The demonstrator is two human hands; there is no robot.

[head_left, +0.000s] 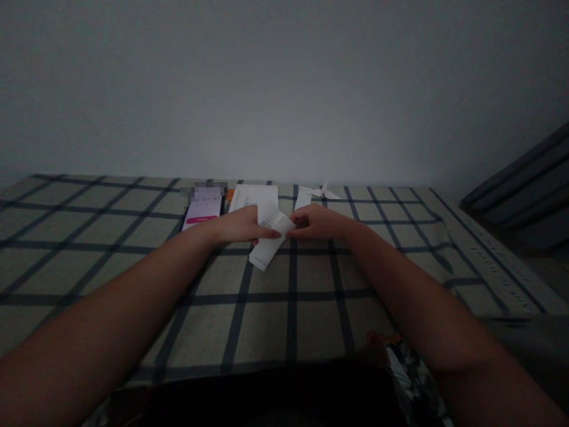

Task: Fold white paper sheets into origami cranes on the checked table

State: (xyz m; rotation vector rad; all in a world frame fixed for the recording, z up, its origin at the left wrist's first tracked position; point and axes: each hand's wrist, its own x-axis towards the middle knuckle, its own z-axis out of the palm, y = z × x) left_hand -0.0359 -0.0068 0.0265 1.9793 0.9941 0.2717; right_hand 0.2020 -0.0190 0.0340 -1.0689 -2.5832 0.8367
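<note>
A folded white paper [270, 246] is held in the air between both hands, above the checked cloth. My left hand [242, 225] grips its left side, with the thumb lying across the front. At the paper's right corner, the fingertips of my right hand [311, 222] pinch the edge. Behind the left hand lies a flat white sheet or booklet [253, 194]. Just behind the right hand are a narrow white paper strip [303, 197] and a small folded paper shape with pointed ends [324, 192].
A phone [203, 204] with a lit screen lies left of the papers, and a small orange item [230, 194] sits beside it. The checked tablecloth [267, 308] reaches back to a grey wall. Dark striped fabric [528, 184] is at the far right.
</note>
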